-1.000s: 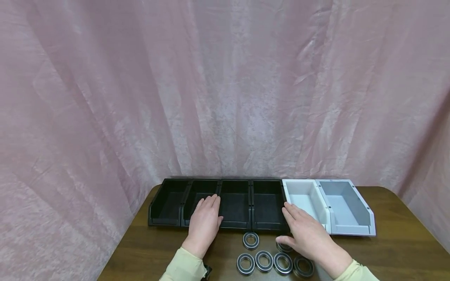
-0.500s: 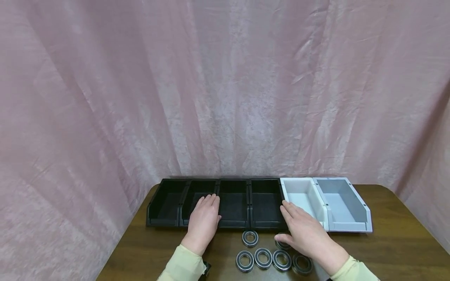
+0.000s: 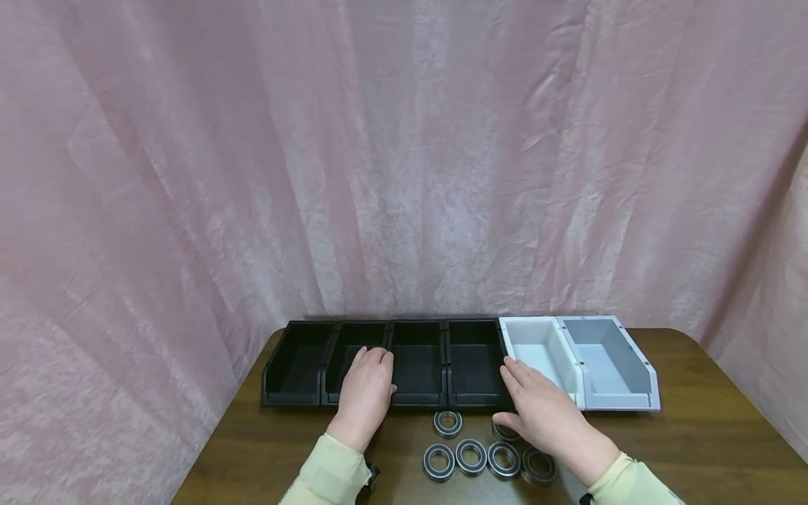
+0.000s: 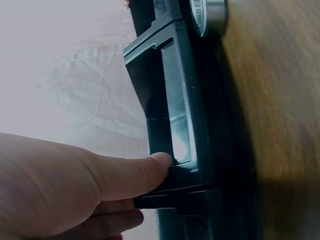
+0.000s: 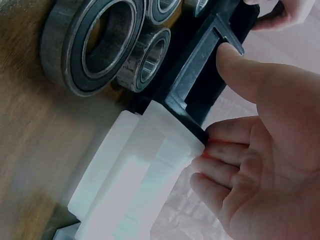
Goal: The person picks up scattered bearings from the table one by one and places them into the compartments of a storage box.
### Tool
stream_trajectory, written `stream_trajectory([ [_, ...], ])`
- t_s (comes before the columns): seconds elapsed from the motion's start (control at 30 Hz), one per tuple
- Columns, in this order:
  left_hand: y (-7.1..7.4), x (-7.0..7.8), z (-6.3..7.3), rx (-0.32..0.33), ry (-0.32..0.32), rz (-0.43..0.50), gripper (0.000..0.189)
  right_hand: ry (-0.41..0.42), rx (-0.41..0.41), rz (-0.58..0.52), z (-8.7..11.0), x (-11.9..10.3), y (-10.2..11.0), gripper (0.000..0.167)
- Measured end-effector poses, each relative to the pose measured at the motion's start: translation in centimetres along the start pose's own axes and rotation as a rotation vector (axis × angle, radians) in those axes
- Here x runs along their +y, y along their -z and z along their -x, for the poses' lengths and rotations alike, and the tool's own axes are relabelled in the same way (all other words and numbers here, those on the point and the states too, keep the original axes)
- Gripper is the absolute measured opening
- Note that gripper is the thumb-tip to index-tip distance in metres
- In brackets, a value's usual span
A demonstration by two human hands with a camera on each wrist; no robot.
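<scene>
Several black open-front bins stand side by side at the back of the table. My left hand (image 3: pixel 366 389) bends its fingers over the wall between the second and third bins from the left. Its thumb (image 4: pixel 155 170) lies at the front corner of the third black bin (image 4: pixel 186 100), so the wall sits between thumb and fingers. My right hand (image 3: pixel 546 403) rests with straight fingers where the rightmost black bin (image 3: pixel 477 398) meets the white bin (image 3: pixel 536 328). Its thumb (image 5: pixel 232 60) touches that black bin's front part. Neither hand holds a bearing.
Ball bearings lie in front of the bins: one bearing (image 3: pixel 438 424) near the third bin, a row with a leftmost bearing (image 3: pixel 427 463), and another (image 3: pixel 505 436) partly under my right hand. A light grey bin (image 3: pixel 621 402) ends the row. A pink curtain (image 3: pixel 404 175) hangs behind.
My left fingers, straight before, now bend down over the bin wall. The right hand keeps its place at the black and white bins. The head view has shifted slightly.
</scene>
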State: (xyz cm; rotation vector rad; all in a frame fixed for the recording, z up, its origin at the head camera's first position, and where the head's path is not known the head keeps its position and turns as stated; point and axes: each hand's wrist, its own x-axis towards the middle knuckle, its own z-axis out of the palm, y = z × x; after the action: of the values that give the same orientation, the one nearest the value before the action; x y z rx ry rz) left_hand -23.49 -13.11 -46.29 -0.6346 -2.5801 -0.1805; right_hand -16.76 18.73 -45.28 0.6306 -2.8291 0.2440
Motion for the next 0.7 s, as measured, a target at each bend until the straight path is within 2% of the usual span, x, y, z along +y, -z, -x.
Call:
stream_trajectory([
  [0.17, 0.5, -0.1, 0.2, -0.054, -0.004, -0.003, 0.060, 0.023, 0.022, -0.010, 0.2, 0.3, 0.1, 0.079],
  [0.37, 0.7, 0.3, 0.3, -0.122, -0.007, -0.019, 0.067, 0.044, 0.065, 0.009, 1.6, 0.2, 0.0, 0.082],
  [0.53, 0.6, 0.4, 0.3, -0.175, 0.018, -0.017, 0.069, 0.033, 0.046, 0.034, 2.8, -0.3, 0.7, 0.085],
  [0.7, 0.7, 0.2, 0.4, -0.188, 0.033, -0.019, 0.069, 0.044, 0.018, 0.061, 3.9, -0.6, 1.0, 0.088],
])
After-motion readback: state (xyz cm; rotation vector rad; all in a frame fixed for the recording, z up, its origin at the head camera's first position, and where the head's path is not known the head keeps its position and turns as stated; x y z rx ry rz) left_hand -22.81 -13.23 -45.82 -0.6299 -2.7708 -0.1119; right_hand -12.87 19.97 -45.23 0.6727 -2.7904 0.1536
